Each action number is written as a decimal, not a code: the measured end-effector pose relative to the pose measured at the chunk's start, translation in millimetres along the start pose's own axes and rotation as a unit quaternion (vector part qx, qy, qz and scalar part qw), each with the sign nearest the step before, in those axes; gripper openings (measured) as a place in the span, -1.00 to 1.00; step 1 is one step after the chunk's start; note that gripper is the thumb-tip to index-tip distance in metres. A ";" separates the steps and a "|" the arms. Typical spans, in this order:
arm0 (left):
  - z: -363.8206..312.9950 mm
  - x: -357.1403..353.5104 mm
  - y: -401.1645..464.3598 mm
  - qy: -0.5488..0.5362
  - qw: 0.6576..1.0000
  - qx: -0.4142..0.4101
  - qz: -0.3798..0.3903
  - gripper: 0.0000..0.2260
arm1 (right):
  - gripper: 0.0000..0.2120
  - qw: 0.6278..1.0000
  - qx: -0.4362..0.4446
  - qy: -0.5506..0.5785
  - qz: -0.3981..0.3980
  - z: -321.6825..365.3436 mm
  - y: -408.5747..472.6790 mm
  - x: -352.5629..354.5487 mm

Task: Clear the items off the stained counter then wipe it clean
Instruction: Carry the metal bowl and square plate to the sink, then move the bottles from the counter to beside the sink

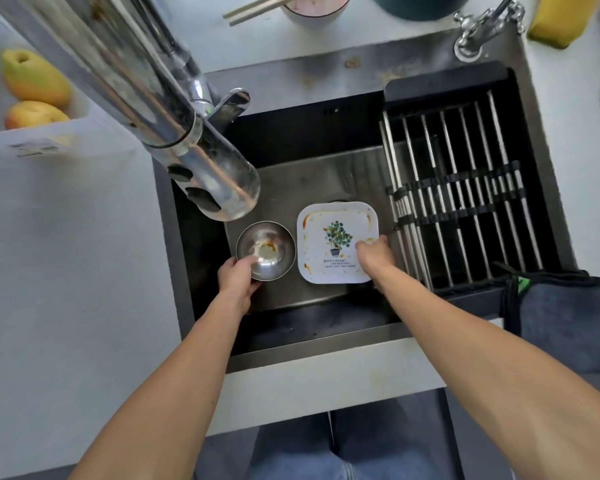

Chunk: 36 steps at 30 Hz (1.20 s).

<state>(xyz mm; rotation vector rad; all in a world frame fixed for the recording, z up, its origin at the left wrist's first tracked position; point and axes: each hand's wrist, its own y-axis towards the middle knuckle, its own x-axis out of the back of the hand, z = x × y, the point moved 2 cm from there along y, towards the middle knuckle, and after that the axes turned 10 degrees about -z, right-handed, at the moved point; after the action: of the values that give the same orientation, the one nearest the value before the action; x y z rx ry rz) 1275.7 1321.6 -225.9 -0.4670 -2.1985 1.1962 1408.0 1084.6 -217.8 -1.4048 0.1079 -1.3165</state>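
Down in the dark sink, my left hand grips the near rim of a small steel bowl with brownish residue inside. Beside it lies a square white plate with a printed plant and orange sauce smears. My right hand holds the plate's right edge, fingers curled over the rim. Both dishes sit at the sink bottom. A grey cloth hangs over the sink's right front corner.
A chrome faucet looms over the sink's left side. A black drying rack spans the right half. Two mangoes lie on the left shelf. A bowl with chopsticks, a teal pot and a yellow sponge sit behind the sink.
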 end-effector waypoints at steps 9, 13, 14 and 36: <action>1.7 22.8 -27.2 0.084 0.994 -0.062 -0.011 -0.57 | -0.56 0.997 -0.012 0.069 0.013 2.9 -42.8 24.8; -8.4 49.8 -79.4 0.100 0.990 -0.095 0.021 -0.63 | -0.64 0.992 0.070 0.090 0.057 -7.1 -87.3 56.2; -10.6 58.0 -93.0 0.112 0.988 -0.104 0.030 -0.68 | -0.71 0.987 0.099 0.105 0.064 -10.9 -99.9 66.0; 15.2 121.7 -204.7 0.495 0.805 -0.287 0.156 -0.86 | -0.81 0.982 0.011 0.185 -0.039 -232.9 -219.2 168.4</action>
<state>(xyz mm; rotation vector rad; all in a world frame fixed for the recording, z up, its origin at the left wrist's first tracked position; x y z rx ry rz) 1167.3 1269.6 -19.8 -1.3788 -1.4861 0.1992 1173.0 896.5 -17.7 -1.1432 0.2881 -1.6295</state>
